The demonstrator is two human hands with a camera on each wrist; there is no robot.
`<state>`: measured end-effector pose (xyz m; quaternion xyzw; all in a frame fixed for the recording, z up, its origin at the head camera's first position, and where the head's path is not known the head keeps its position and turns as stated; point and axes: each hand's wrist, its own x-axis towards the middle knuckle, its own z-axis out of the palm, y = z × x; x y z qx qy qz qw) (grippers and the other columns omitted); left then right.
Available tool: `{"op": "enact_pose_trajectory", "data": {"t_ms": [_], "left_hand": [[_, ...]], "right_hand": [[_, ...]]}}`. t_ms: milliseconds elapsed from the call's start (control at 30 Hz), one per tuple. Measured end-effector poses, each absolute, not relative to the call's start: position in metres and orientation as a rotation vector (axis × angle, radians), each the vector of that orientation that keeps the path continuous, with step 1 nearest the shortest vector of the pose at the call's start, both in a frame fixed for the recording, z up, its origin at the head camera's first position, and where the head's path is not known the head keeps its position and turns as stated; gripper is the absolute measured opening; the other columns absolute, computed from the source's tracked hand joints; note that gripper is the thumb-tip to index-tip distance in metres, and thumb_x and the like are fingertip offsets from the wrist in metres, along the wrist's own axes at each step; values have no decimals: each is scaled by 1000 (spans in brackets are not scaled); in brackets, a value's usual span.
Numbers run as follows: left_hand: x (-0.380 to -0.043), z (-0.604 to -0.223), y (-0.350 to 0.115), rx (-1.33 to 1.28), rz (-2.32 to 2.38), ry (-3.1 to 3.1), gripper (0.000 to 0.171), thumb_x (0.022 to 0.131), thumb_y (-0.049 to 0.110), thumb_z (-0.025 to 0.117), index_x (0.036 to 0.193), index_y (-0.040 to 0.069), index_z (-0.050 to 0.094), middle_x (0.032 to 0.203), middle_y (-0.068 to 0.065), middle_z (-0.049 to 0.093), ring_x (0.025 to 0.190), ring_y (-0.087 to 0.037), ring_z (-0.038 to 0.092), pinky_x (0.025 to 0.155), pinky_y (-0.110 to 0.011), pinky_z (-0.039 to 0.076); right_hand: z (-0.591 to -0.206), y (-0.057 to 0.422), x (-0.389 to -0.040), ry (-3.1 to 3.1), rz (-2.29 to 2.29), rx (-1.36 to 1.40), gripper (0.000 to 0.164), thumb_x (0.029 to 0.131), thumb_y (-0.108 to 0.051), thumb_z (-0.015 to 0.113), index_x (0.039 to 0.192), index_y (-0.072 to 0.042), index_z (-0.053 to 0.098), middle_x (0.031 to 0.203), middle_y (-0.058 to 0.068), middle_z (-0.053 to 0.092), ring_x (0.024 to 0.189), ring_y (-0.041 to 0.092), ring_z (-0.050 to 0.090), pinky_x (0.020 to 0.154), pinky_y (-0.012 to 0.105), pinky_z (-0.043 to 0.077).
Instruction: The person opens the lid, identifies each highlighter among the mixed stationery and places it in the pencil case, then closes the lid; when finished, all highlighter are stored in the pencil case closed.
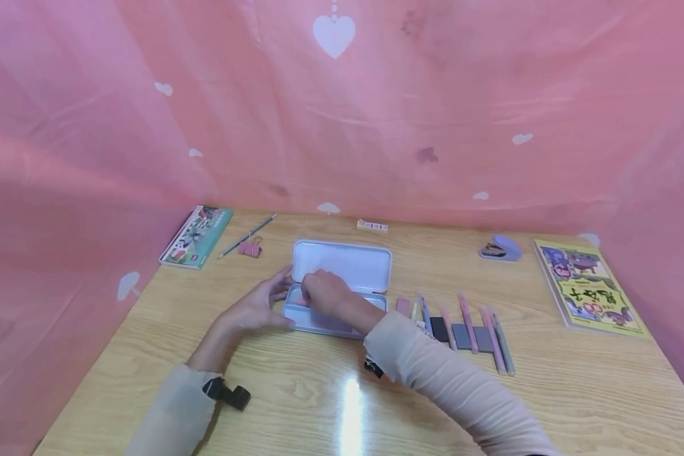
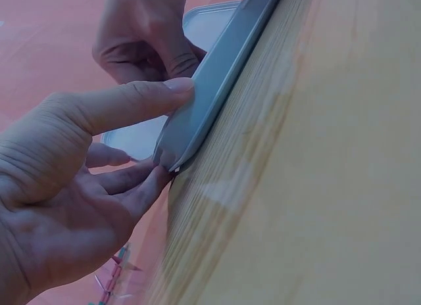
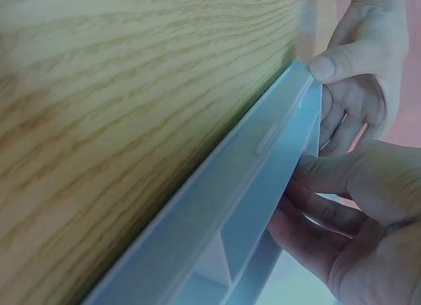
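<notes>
A pale blue pencil case (image 1: 319,324) lies on the table with its lid (image 1: 342,263) raised toward the back. My left hand (image 1: 256,307) grips its left end; the thumb presses the front wall and the fingertips sit at the corner in the left wrist view. Inside the case is my right hand (image 1: 327,294), its fingers bent down into the tray. A small pinkish thing (image 1: 300,302) shows beside those fingers. In the right wrist view, thumb and fingers (image 3: 319,173) reach over the inner edge, and I cannot tell what they hold.
Right of the case lie several pens (image 1: 467,323), a pink block (image 1: 403,307) and dark blocks (image 1: 439,329). Farther right are a purple stapler (image 1: 507,248) and a yellow book (image 1: 593,288). At left are a green book (image 1: 196,237), a pencil (image 1: 247,235) and a pink binder clip (image 1: 251,248).
</notes>
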<state>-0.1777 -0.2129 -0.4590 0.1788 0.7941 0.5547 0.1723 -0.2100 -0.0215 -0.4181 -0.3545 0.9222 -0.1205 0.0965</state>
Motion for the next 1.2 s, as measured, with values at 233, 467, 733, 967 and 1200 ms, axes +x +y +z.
{"op": "enact_pose_trajectory", "data": {"t_ms": [233, 467, 733, 967, 1200], "left_hand": [[-176, -458, -212, 463, 1540, 2264, 117, 66, 9, 85, 153, 18, 7, 143, -10, 38, 135, -32, 36, 111, -39, 36], [-173, -459, -212, 459, 1569, 2256, 117, 66, 5, 84, 153, 19, 7, 140, -11, 41, 135, -31, 35, 114, -41, 31], [-172, -460, -214, 479, 1578, 2266, 118, 66, 8, 85, 153, 15, 6, 138, -11, 43, 134, -32, 37, 114, -42, 31], [-173, -460, -216, 510, 1575, 2270, 117, 66, 8, 85, 152, 11, 5, 139, -14, 42, 132, -36, 38, 113, -44, 31], [-175, -460, -212, 496, 1565, 2266, 118, 66, 10, 85, 153, 16, 6, 138, -11, 43, 133, -34, 38, 113, -44, 31]], "right_hand": [[-401, -3, -207, 2731, -446, -998, 27, 85, -28, 70, 106, -12, 71, 102, 4, 70, 90, 19, 63, 73, 34, 56], [-364, 59, -193, 2821, -513, -993, 43, 83, -33, 71, 120, -12, 65, 110, 7, 68, 93, 19, 63, 73, 36, 56], [-343, 149, -183, 2995, -455, -814, 52, 81, -37, 72, 122, -7, 62, 107, 10, 68, 86, 22, 66, 57, 31, 54], [-362, 173, -179, 3005, -455, -722, 37, 82, -26, 70, 108, 0, 67, 88, 12, 70, 68, 16, 64, 56, 31, 54], [-400, 167, -174, 2953, -432, -569, 21, 79, -17, 65, 60, -10, 59, 50, -7, 43, 46, 8, 38, 40, 21, 31]]}}
